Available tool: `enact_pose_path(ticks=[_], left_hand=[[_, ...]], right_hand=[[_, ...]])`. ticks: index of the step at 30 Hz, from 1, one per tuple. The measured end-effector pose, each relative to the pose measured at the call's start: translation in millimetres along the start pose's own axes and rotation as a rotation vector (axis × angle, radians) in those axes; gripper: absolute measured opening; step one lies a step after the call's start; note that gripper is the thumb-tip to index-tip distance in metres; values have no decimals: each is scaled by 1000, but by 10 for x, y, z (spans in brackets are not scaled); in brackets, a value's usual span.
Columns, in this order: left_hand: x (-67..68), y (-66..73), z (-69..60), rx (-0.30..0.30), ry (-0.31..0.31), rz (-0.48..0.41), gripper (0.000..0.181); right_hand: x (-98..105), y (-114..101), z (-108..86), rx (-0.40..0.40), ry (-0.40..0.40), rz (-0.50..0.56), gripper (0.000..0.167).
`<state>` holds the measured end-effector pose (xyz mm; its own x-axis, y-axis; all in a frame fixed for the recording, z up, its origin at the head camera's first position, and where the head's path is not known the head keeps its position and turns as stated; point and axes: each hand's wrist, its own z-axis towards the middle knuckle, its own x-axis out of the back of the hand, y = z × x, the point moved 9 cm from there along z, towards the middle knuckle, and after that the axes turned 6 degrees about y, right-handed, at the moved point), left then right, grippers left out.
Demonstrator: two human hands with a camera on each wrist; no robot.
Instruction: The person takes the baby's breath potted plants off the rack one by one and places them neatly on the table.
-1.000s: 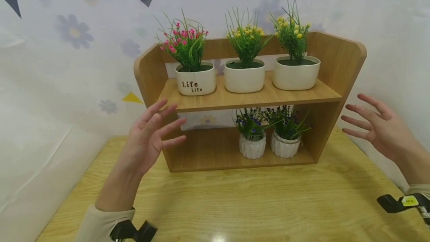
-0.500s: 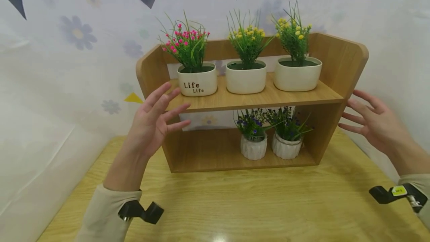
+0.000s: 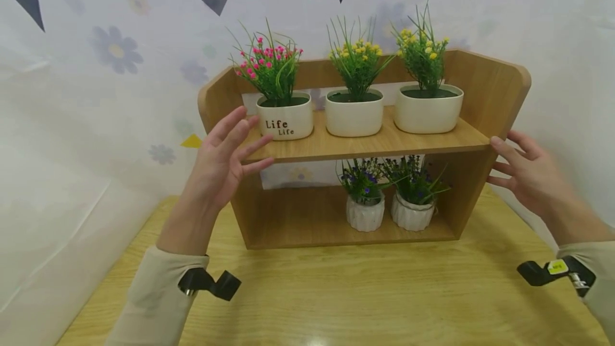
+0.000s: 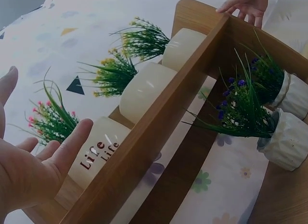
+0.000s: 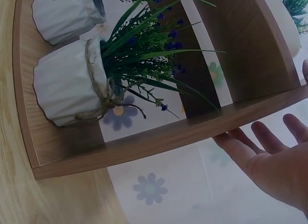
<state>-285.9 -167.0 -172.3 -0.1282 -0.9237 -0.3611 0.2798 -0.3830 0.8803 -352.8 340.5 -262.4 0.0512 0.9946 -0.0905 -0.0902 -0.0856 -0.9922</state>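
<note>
A two-tier wooden shelf [image 3: 365,146] stands on the table. My left hand [image 3: 218,167] is at its left end, fingers spread, in front of the pot marked "Life" [image 3: 285,122] with pink flowers; it holds nothing. In the left wrist view that hand [image 4: 36,171] looks apart from the shelf. At the other end, my right hand [image 3: 533,178] has its thumb by the front edge of the side panel [image 3: 499,89] and its fingers along the outer face. The right wrist view has these fingertips [image 5: 226,139] at the panel, apparently touching it, without a curled grip.
Two white oval pots with yellow flowers, one in the middle [image 3: 354,116] and one at right [image 3: 428,111], share the upper tier. Below are two ribbed white pots [image 3: 365,213] with purple flowers. A flowered cloth [image 3: 115,138] hangs behind the wood-grain table [image 3: 336,292].
My right hand has moved left, from apart from the shelf to its right side panel. The left hand has shifted slightly up and right. The shelf and pots stand as before.
</note>
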Motion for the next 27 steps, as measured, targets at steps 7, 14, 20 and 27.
enact_pose_path(ticks=[7, 14, 20, 27], left_hand=[[-5, -6, 79, 9, 19, 13, 65], [24, 8, 138, 14, 53, 26, 62], [43, 0, 187, 25, 83, 37, 63], [64, 26, 263, -27, 93, 162, 62]], right_hand=[[-41, 9, 21, 3, 19, -51, 70], [-44, 0, 39, 41, 12, -37, 61], [-53, 22, 30, 19, 19, -64, 66], [-68, 21, 14, 10, 31, -82, 70]])
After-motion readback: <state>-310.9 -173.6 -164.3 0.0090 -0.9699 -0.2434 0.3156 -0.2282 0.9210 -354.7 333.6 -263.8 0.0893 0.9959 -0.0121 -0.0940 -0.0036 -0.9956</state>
